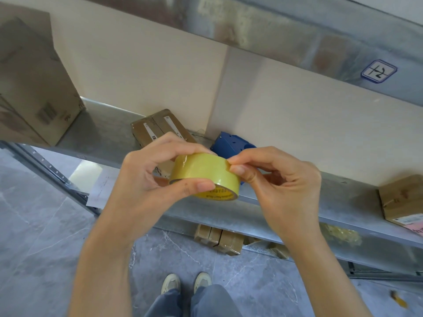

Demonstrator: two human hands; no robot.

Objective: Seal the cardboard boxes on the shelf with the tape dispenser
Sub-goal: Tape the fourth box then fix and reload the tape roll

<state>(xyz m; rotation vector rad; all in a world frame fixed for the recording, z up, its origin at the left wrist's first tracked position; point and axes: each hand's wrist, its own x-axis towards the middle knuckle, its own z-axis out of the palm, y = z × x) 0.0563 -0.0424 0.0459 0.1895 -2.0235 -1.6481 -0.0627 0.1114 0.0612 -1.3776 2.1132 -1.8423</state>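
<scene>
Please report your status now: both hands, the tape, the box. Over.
Left hand grips tape roll. Right hand pinches at roll's rim. Box on shelf behind hands, untouched. Blue case beside box.

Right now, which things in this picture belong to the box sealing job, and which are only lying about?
For the job: yellow roll of tape, gripped by the left hand, its edge pinched by the right hand; flat brown cardboard box; large brown cardboard box; small brown cardboard box.
Lying about: blue plastic part; white paper sheet; yellow scrap on the floor.
</scene>
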